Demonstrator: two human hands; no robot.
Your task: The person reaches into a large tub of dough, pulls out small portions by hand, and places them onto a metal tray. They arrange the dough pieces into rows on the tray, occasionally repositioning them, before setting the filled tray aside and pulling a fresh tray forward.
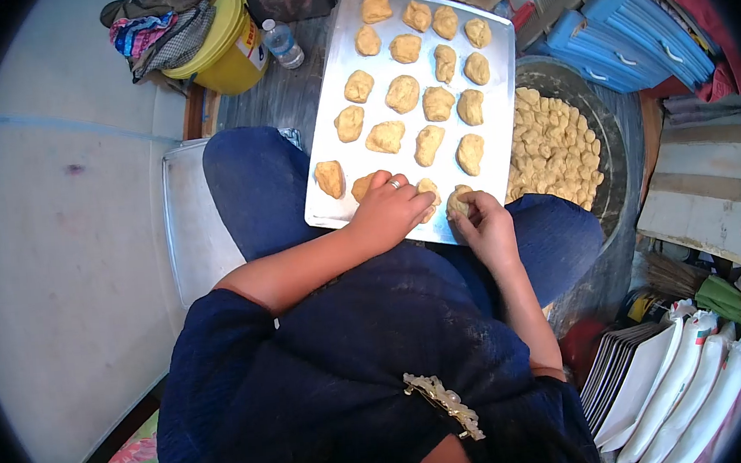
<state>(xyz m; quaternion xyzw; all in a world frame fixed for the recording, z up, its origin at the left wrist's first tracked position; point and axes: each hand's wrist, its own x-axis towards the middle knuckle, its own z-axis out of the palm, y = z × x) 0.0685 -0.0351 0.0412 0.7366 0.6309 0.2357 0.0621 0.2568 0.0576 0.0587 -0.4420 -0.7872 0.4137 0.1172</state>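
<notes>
A metal baking tray rests across my lap, with rows of rough, pale-brown dough pieces on it. My right hand pinches a dough piece at the tray's near right corner. Beside it, my left hand, with a ring on one finger, bends over the near row. Its fingertips grip another dough piece against the tray. A further dough piece is partly hidden behind that hand.
A wide dark basin full of dough pieces stands right of the tray. A yellow bucket and a water bottle are at the back left. Blue plastic drawers stand at the back right, filled white bags at the near right.
</notes>
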